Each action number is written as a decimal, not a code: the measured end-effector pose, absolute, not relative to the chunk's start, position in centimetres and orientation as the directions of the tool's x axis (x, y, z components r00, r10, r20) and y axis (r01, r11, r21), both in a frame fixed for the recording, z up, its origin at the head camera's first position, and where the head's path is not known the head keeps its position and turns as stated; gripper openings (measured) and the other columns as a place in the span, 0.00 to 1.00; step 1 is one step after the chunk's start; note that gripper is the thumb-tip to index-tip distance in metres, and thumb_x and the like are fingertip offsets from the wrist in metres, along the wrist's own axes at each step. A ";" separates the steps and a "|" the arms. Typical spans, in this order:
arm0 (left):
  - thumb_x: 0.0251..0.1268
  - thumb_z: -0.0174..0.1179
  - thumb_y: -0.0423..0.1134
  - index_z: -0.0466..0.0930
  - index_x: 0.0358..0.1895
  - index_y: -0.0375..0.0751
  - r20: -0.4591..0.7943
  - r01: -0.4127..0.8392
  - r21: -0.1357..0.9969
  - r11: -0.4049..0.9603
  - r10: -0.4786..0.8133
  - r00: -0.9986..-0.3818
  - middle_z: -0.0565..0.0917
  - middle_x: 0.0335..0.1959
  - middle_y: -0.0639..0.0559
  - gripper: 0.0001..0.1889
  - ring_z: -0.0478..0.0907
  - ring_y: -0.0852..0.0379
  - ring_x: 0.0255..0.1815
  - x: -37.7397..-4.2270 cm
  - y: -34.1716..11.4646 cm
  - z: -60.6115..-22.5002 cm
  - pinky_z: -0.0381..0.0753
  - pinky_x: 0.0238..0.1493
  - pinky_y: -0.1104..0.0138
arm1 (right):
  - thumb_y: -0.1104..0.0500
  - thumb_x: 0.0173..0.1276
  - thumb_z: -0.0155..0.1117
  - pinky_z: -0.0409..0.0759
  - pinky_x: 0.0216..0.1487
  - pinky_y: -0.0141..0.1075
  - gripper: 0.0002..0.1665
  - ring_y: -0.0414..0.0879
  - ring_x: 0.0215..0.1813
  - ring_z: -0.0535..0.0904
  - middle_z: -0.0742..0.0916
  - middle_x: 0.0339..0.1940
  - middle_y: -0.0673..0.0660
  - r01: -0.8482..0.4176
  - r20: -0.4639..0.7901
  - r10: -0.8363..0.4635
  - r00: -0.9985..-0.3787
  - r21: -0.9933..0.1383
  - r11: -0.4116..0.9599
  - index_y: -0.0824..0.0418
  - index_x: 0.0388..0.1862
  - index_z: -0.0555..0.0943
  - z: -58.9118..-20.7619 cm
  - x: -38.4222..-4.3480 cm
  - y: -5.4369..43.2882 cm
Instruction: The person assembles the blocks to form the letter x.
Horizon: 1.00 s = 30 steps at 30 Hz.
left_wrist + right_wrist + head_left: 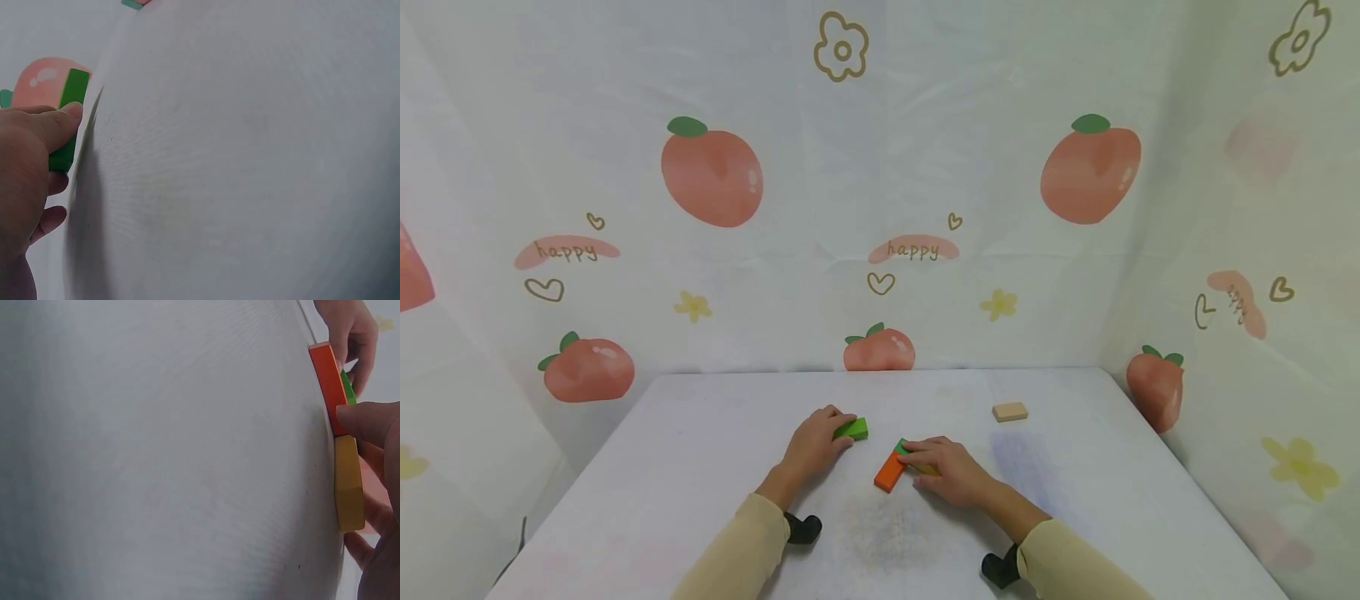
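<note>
My left hand (pixel 813 442) pinches a bright green block (pixel 858 429) on the table; in the left wrist view, the fingers curl over that block (pixel 76 85). To its right, my right hand (pixel 953 471) is at a small cluster of blocks. An orange block (pixel 889 473) slants toward the front, with a darker green block (pixel 901 447) at its far end. Partly under the right hand lies a yellow block (pixel 928 469). In the right wrist view, the thumb touches the orange block (pixel 328 384) near where it meets the yellow block (pixel 349 484); other fingers pass behind them.
A pale wooden block (pixel 1010 412) lies apart on the far right of the white table (pixel 625 492). Fabric printed with fruit stands behind the table and at both sides. Black wrist pieces (pixel 803 528) hang by the sleeves.
</note>
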<state>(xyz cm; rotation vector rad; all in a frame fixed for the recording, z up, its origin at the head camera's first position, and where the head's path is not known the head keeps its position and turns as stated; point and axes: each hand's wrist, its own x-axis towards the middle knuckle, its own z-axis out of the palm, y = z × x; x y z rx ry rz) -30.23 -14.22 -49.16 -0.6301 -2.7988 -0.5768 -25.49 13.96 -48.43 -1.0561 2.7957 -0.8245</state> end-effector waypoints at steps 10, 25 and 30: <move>0.63 0.65 0.43 0.80 0.59 0.47 0.279 0.473 0.323 0.820 0.395 -0.875 0.78 0.45 0.53 0.20 0.73 0.55 0.46 -29.8 -13.6 -49.2 0.75 0.50 0.58 | 0.57 0.68 0.65 0.67 0.63 0.53 0.25 0.51 0.65 0.70 0.76 0.68 0.49 -0.618 0.171 -0.629 -0.758 -0.498 0.608 0.51 0.64 0.78 -48.5 -25.4 14.0; 0.63 0.65 0.45 0.81 0.58 0.48 0.257 0.523 0.297 0.799 0.460 -0.850 0.78 0.44 0.55 0.20 0.73 0.57 0.45 -29.0 -12.3 -48.9 0.76 0.48 0.60 | 0.56 0.68 0.65 0.65 0.62 0.56 0.25 0.52 0.65 0.69 0.76 0.68 0.49 -0.599 0.153 -0.618 -0.771 -0.504 0.622 0.50 0.64 0.79 -48.4 -25.3 14.0; 0.63 0.65 0.46 0.81 0.58 0.49 0.241 0.542 0.284 0.791 0.489 -0.839 0.79 0.44 0.56 0.20 0.74 0.58 0.44 -28.8 -11.8 -48.8 0.77 0.49 0.62 | 0.56 0.68 0.65 0.66 0.62 0.57 0.25 0.52 0.65 0.70 0.76 0.67 0.50 -0.615 0.168 -0.627 -0.761 -0.495 0.613 0.50 0.64 0.78 -48.5 -25.3 14.0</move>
